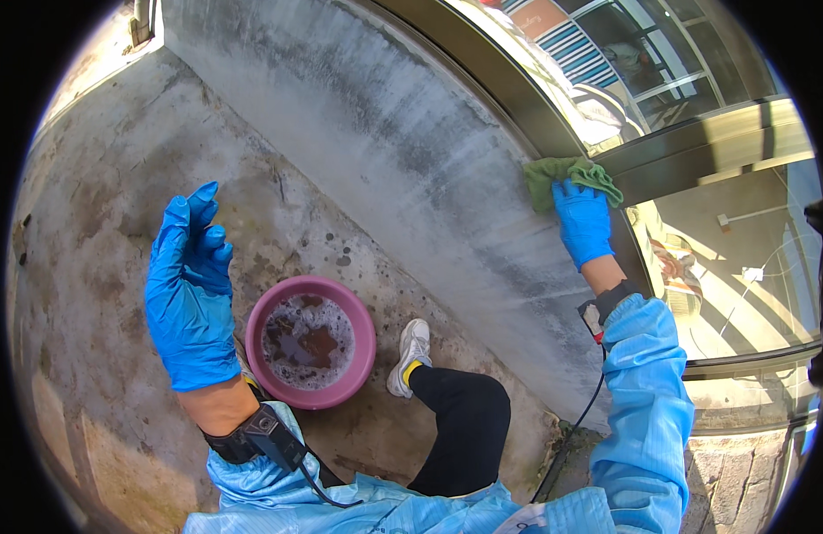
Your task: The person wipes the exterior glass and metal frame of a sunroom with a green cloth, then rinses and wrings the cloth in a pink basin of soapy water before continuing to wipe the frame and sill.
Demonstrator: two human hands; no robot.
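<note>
A bunched green cloth is gripped by my right hand, which wears a blue glove. The cloth lies against the corner of the dark metal window frame, where the frame meets the grey wall. My left hand, gloved in blue too, hangs in the air over the concrete floor with its fingers loosely curled and slightly apart; I see nothing in it. Beside that hand, on the floor, stands a pink plastic basin holding murky water with foam.
A stained concrete wall runs diagonally below the window glass. Bedding shows beyond the glass. My white shoe stands right of the basin. A black cable trails from my right wrist. Dark wet spots mark the floor.
</note>
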